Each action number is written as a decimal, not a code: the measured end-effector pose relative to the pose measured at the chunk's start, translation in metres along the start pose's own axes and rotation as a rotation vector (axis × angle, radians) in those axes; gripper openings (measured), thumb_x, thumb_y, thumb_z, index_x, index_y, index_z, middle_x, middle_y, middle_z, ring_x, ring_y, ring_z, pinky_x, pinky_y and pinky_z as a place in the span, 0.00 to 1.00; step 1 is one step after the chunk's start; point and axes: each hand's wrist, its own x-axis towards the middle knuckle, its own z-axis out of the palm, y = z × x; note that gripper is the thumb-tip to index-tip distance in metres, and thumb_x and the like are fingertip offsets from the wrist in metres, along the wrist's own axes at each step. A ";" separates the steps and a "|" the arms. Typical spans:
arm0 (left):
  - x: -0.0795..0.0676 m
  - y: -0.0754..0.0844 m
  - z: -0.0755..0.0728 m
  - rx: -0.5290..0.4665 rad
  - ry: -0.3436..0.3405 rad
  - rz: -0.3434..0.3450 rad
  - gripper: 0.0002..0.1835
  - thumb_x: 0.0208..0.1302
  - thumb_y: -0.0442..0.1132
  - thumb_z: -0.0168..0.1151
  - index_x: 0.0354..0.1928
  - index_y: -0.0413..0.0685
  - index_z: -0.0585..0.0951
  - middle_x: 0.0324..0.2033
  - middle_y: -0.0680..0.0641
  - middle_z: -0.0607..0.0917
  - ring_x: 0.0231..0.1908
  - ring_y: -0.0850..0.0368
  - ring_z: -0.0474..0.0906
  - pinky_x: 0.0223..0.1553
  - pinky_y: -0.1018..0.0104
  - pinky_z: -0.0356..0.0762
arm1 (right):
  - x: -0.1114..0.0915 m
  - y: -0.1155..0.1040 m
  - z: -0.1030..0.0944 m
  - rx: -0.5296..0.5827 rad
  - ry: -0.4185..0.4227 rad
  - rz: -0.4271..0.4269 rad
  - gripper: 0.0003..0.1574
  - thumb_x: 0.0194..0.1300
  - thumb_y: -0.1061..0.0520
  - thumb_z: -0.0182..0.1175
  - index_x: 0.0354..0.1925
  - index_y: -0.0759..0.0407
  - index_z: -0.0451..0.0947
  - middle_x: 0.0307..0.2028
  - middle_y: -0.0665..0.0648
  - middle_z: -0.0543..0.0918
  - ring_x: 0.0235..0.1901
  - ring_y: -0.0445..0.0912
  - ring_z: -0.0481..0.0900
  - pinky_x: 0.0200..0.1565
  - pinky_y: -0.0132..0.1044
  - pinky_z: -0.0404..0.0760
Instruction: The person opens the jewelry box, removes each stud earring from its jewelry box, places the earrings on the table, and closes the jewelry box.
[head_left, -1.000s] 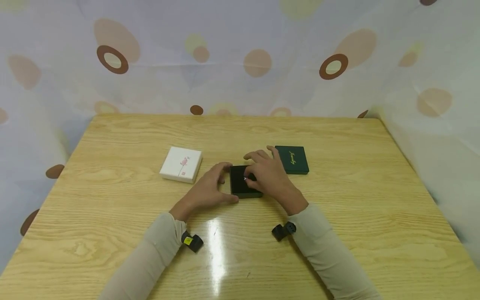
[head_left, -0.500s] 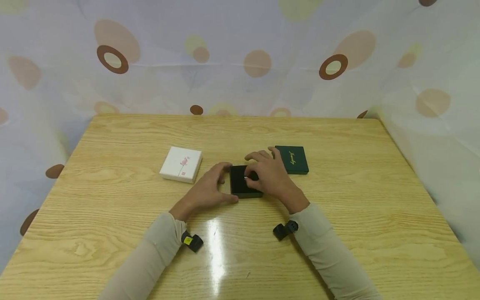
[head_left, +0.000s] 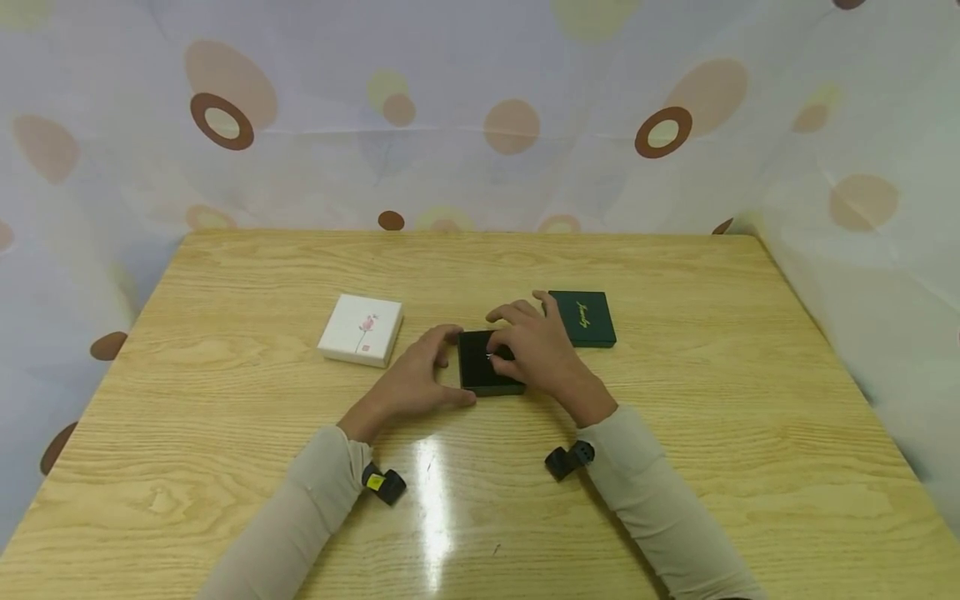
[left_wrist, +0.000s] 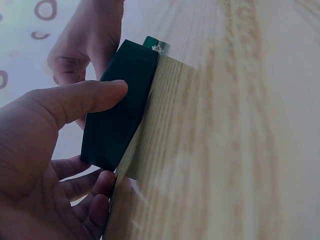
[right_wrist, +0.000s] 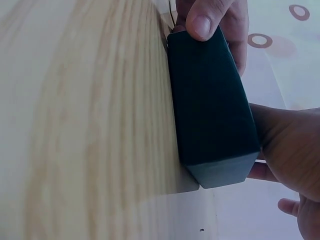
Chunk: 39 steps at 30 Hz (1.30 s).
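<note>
A small dark green box (head_left: 491, 388) with a black inside stands uncovered on the table between the hands. My left hand (head_left: 420, 375) holds it from the left, thumb on its near wall, as the left wrist view shows with the thumb pressed on the green box wall (left_wrist: 112, 127). Over the box, my right hand (head_left: 536, 350) pinches a tiny silvery piece of jewellery (head_left: 489, 357) between thumb and forefinger, low against the black inside. Its exact kind is too small to make out. In the right wrist view the box wall (right_wrist: 212, 105) hides those fingertips.
Behind the right hand lies a dark green lid (head_left: 581, 318) with gold script, partly overlapped by the fingers. A white box (head_left: 362, 329) with a pink flower print sits left of the left hand. The wooden table (head_left: 712, 375) meets a patterned cloth (head_left: 450, 108) at the back.
Hands and box stay in nearly the same place. The right hand's pinching fingers shift only very slightly over the box.
</note>
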 end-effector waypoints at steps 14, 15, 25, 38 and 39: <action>0.000 0.000 0.000 -0.002 -0.004 0.016 0.51 0.51 0.49 0.78 0.74 0.56 0.59 0.70 0.49 0.68 0.60 0.47 0.72 0.62 0.49 0.72 | -0.002 0.003 0.000 -0.002 0.055 -0.041 0.06 0.63 0.47 0.68 0.34 0.45 0.89 0.56 0.51 0.83 0.59 0.50 0.77 0.69 0.65 0.60; 0.000 0.000 0.000 0.000 -0.004 0.016 0.51 0.51 0.49 0.78 0.74 0.56 0.59 0.70 0.49 0.68 0.60 0.47 0.72 0.62 0.49 0.72 | -0.002 0.003 0.000 -0.006 0.057 -0.043 0.06 0.63 0.47 0.68 0.34 0.45 0.89 0.56 0.51 0.83 0.59 0.49 0.77 0.69 0.65 0.60; 0.000 -0.001 -0.001 0.012 -0.012 0.013 0.52 0.52 0.50 0.78 0.75 0.56 0.58 0.70 0.48 0.67 0.61 0.47 0.72 0.63 0.48 0.72 | -0.003 0.003 -0.005 0.006 0.083 -0.054 0.05 0.63 0.48 0.68 0.34 0.44 0.89 0.56 0.50 0.83 0.58 0.50 0.78 0.69 0.65 0.59; 0.000 -0.001 -0.001 0.004 -0.019 0.022 0.52 0.52 0.49 0.78 0.75 0.54 0.58 0.70 0.48 0.67 0.61 0.46 0.72 0.64 0.49 0.71 | -0.007 0.019 -0.017 0.003 0.086 -0.022 0.05 0.63 0.49 0.68 0.33 0.45 0.90 0.56 0.51 0.83 0.59 0.51 0.77 0.69 0.67 0.58; 0.001 -0.001 -0.001 0.002 -0.021 0.020 0.52 0.52 0.49 0.78 0.75 0.54 0.58 0.70 0.47 0.67 0.61 0.46 0.72 0.64 0.49 0.71 | -0.008 0.021 -0.018 0.012 0.080 -0.016 0.05 0.63 0.49 0.68 0.33 0.45 0.89 0.57 0.52 0.83 0.60 0.51 0.76 0.69 0.67 0.57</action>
